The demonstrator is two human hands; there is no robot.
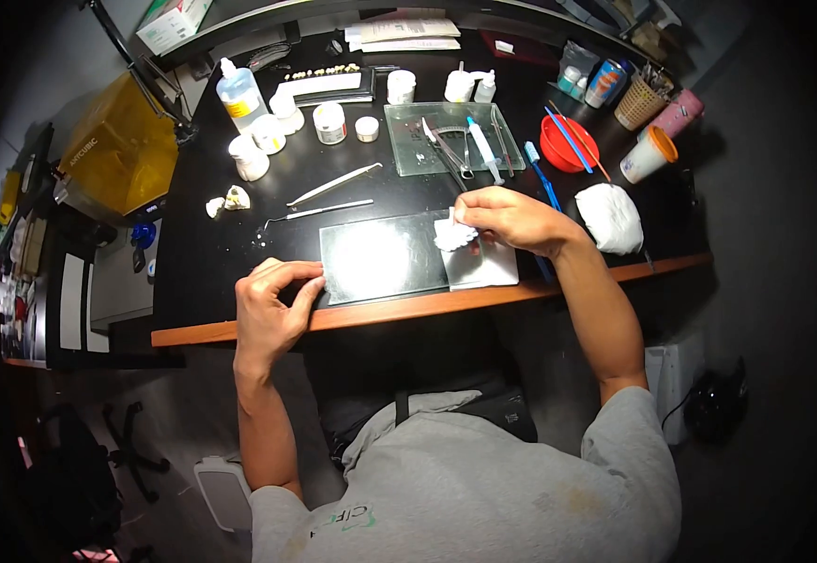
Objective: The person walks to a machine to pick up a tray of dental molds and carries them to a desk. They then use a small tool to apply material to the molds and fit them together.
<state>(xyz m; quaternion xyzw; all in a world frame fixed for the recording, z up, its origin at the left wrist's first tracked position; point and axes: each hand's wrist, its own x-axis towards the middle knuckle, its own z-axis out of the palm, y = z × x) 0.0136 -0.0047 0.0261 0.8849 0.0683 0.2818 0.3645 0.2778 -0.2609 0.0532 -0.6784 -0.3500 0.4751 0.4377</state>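
Observation:
A clear glass plate (361, 258) lies flat near the desk's front edge, with bright light reflecting off it. At its left edge, my left hand (277, 296) pinches the plate between thumb and fingers. My right hand (511, 220) is closed around a crumpled white wad (453, 235), cotton or tissue, over the plate's right end. Under that hand is a flat white sheet (483, 269), partly shaded. Just beyond the plate lie a thin metal probe (324, 210) and a pale double-ended carving tool (333, 185).
A second glass slab (408, 141) carries a syringe (485, 150) and metal instruments. White jars (330, 123) and a squeeze bottle (239, 91) stand at back left. On the right are a red bowl (558, 155), a blue toothbrush (542, 174), a cup (649, 155) and a white cotton bundle (610, 220).

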